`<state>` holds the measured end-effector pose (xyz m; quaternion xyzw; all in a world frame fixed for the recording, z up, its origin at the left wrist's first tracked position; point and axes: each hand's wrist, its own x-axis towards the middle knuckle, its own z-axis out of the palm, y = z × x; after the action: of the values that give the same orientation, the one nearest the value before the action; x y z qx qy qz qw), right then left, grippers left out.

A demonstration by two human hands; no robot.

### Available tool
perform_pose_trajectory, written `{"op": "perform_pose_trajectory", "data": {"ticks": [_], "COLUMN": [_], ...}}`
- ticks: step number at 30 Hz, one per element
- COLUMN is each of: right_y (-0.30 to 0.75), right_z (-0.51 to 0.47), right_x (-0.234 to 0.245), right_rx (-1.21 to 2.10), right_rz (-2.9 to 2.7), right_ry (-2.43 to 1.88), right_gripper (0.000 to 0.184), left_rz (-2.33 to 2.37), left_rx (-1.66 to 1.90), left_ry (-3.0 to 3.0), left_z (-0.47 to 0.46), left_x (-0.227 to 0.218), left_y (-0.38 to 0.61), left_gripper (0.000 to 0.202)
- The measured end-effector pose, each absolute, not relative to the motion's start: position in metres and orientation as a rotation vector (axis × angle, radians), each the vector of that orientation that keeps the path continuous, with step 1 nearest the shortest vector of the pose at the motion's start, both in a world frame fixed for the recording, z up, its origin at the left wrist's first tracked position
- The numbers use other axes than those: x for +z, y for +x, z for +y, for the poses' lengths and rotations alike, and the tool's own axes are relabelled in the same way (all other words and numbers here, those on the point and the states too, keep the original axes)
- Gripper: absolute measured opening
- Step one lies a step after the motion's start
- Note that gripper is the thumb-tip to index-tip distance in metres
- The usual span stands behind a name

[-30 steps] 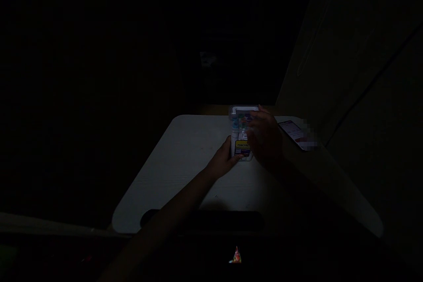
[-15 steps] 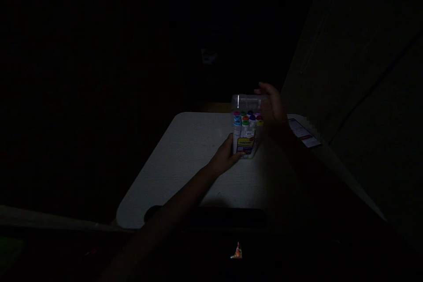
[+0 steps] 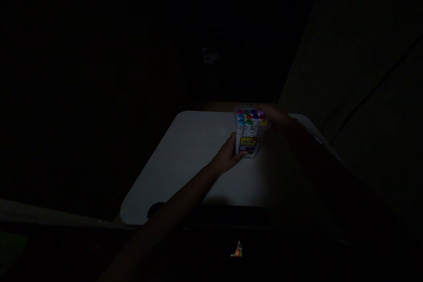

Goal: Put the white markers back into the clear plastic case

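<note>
Across a dim room's pale tabletop [image 3: 178, 158], two bare forearms reach toward the far edge. The left hand [image 3: 226, 156] is closed around the lower left side of a clear marker case [image 3: 252, 131], thumb across its front, probably to steady it upright. The right hand [image 3: 276, 116] is at the case's upper far right corner, perhaps to control its lid; its fingertips are partly hidden, so whether they grip cannot be told. Colored caps [image 3: 249, 121] face up in rows above a yellow-and-purple label [image 3: 247, 144]. Half a second earlier, the lid stood raised beyond the caps with the right hand higher; now that hand is lower, and no raised panel shows.
</note>
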<state>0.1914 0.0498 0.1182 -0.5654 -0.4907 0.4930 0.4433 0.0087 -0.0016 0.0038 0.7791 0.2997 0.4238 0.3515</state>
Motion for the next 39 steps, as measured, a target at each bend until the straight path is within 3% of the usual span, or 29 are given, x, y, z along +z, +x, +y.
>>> {"op": "perform_pose_trajectory", "data": {"ticks": [4,10,15,18,24,29,36,39], "right_y": [0.207,0.201,0.158,0.146,0.147,0.160,0.196,0.198], "right_z": [0.060,0.043,-0.020,-0.036,-0.034,-0.024,0.008,0.011], "right_x": [0.105,0.131,0.149,0.147,0.143,0.133,0.082,0.051], "right_rx": [1.149,0.425,-0.015,-0.187,-0.199,-0.139,0.276,0.451], "right_rz": [-1.225,-1.526,-2.168,-2.267,-2.223,-2.075,-1.619,-1.382], "right_ry": [-1.458,-1.062,-1.278,-1.410,-1.457,-1.340,-1.057,-1.041], "right_gripper": [0.044,0.052,0.042,0.045,0.049,0.048,0.056,0.070], "left_rz": [0.755,0.709,0.746,0.786,0.882,0.953,0.858,0.866], "left_rx": [1.111,1.139,1.153,1.160,1.089,1.133,1.333,1.404], "left_ry": [2.019,2.007,2.038,2.059,1.899,1.678,1.271,1.125], "left_z": [0.000,0.001,0.000,0.001,0.007,0.010,0.014,0.015], "left_x": [0.001,-0.003,-0.002,-0.004,-0.011,-0.013,-0.008,-0.007], "left_y": [0.010,0.011,0.011,0.010,0.010,0.007,0.000,0.000], "left_gripper": [0.062,0.065,0.064,0.067,0.081,0.078,0.089,0.098]}}
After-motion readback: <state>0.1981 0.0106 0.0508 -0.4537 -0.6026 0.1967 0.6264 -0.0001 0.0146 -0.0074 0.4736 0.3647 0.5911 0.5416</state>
